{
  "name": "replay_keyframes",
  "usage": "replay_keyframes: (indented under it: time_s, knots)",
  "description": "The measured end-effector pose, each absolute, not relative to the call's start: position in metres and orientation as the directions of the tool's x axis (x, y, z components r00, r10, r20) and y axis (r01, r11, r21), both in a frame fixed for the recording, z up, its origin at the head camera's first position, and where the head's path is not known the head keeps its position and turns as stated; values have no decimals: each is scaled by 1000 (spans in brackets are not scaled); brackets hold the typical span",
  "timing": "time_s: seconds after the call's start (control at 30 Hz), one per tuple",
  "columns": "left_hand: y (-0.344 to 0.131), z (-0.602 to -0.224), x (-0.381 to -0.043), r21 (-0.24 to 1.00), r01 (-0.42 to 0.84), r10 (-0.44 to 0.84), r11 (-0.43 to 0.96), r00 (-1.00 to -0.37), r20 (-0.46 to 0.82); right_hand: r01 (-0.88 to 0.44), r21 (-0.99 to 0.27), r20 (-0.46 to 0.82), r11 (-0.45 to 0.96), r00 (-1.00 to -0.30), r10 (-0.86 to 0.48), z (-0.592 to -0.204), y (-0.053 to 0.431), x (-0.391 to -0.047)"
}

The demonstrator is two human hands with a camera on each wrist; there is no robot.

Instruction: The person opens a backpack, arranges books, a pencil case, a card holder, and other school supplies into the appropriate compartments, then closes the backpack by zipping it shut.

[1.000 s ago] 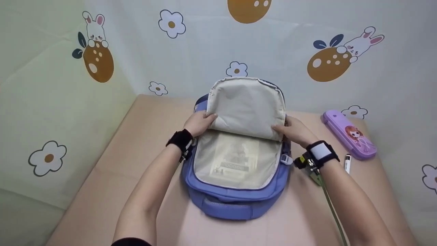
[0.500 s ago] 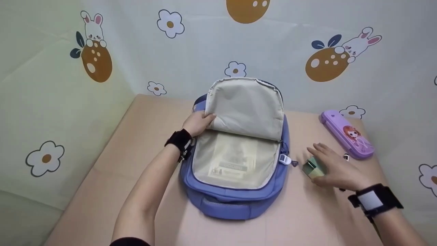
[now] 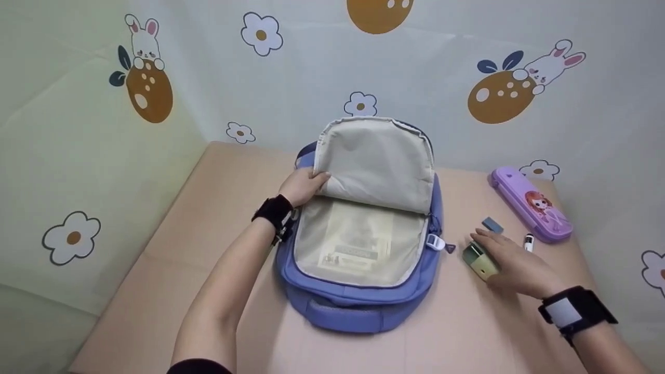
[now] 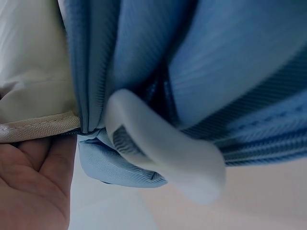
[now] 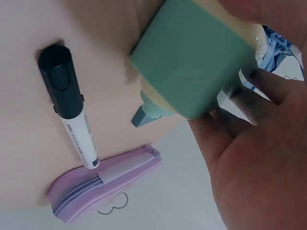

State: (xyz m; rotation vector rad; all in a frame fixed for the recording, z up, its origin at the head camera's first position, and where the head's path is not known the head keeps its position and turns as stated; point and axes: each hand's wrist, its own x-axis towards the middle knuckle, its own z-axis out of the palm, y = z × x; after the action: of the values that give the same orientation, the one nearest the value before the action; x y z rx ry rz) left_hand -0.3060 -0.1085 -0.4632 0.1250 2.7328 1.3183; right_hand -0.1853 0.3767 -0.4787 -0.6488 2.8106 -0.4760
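Observation:
A blue backpack lies with its front flap folded up, baring the cream lining and a pale printed sheet behind it. My left hand pinches the flap's left edge, thumb on the lining; in the left wrist view its fingers are under the beige trim, near a white buckle. Right of the bag, my right hand grips a small green-and-cream pencil sharpener, which has a hole in its cream face. In the right wrist view its green side rests against my fingers.
A blue-grey eraser-like block lies just beyond the right hand. A white marker with a black cap and a purple pencil case are farther right on the table. A patterned cloth wall stands behind.
My right hand has let go of the flap's right edge and moved right and down, where it has taken hold of the pencil sharpener. My left hand has stayed on the flap.

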Motion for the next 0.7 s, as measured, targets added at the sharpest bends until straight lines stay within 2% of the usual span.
replay_keyframes:
  time_s: [0.4,0.53,0.7]
  knots:
    - [-110,-464,-305,783,43,134,620,-990,-51,-409,-282,-35,868,-900,-435,-472,378,-182]
    - [-109,-464,-306,785,48,138,618,-989,-48,-448,-288,81,846,-892,-445,-451,364,-185]
    - [-109,-463,-305,784,43,131,619,-990,-49,-583,-204,278,786,-805,-525,-420,317,-192]
